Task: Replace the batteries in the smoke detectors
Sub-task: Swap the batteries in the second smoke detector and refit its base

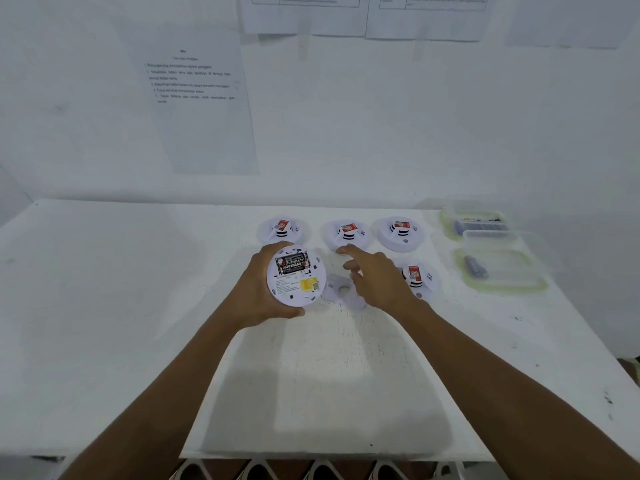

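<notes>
"EVEREADY" on battery [291, 264] in detector [296, 279]

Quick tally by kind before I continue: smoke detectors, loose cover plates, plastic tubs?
Round white plastic smoke detectors: 5, one gripped in the left hand
Loose round white cover plate: 1
Clear plastic tubs: 2
Total: 8

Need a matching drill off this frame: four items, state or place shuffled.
Items:
1. held detector
2. loose cover
3. near tub
4. far tub

States:
A. on the table, beside the right hand
B. several dark items inside
C. in the left hand, batteries showing
D. one dark item inside

Pairs: 1-C, 2-A, 3-D, 4-B
</notes>
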### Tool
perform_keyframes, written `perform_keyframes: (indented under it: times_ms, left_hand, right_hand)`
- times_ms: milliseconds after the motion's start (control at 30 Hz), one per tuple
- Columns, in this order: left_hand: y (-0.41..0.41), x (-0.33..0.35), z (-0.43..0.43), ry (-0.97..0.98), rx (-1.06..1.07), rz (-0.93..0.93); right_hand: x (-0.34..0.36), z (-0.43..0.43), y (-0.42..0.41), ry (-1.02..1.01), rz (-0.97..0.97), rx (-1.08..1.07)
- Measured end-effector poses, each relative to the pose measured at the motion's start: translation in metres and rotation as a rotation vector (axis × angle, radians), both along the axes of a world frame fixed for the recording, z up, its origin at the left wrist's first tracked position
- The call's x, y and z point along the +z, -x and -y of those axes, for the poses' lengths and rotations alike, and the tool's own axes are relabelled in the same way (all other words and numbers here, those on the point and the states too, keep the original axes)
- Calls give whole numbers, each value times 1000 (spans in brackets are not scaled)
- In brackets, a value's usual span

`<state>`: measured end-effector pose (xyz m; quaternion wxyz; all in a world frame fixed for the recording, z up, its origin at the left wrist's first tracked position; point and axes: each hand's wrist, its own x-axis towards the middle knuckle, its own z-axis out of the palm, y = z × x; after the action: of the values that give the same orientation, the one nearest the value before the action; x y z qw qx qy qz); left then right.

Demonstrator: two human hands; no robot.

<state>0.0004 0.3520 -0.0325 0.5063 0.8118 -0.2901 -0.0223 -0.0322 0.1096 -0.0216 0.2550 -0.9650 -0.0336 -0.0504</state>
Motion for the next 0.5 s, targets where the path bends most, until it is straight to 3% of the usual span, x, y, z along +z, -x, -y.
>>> perform_keyframes:
  times_ms: [200, 500]
  left_hand:
    - [5, 4, 16, -42, -45, 15]
    - [9, 17, 65, -83, -86, 128]
  right_hand:
    - [22, -18, 7, -362, 195, -61]
    - [47, -37, 13, -306, 199, -151]
